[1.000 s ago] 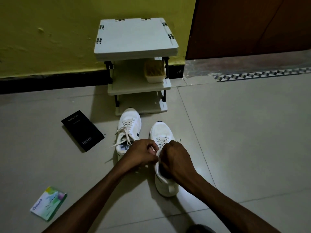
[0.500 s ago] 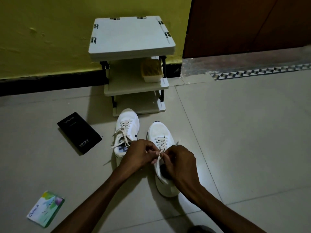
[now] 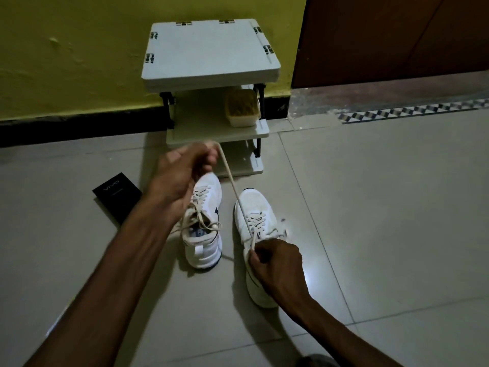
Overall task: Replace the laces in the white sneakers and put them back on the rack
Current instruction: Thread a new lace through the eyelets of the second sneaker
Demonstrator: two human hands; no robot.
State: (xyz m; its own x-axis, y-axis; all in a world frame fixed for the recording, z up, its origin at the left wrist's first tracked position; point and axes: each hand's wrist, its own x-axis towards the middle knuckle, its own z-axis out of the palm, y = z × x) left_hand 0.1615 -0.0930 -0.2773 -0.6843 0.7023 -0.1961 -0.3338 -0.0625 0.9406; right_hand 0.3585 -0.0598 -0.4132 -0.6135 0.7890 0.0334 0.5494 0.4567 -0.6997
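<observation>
Lace is running taut from the right sneaker, standing on the floor, up and far-left to the left hand. Left fingers are curling tight round its far end, and the tip is hiding inside the fist. Right hand is pinching the lace's near end by the top eyelets, covering the sneaker's collar and most of its heel. Left sneaker is sitting just left, laced and loosely tied. Rack is standing beyond, against the wall. Black box is being partly hidden by the left forearm. Earlier both hands were together at the tongue; now the left has lifted away, drawing the lace out.
</observation>
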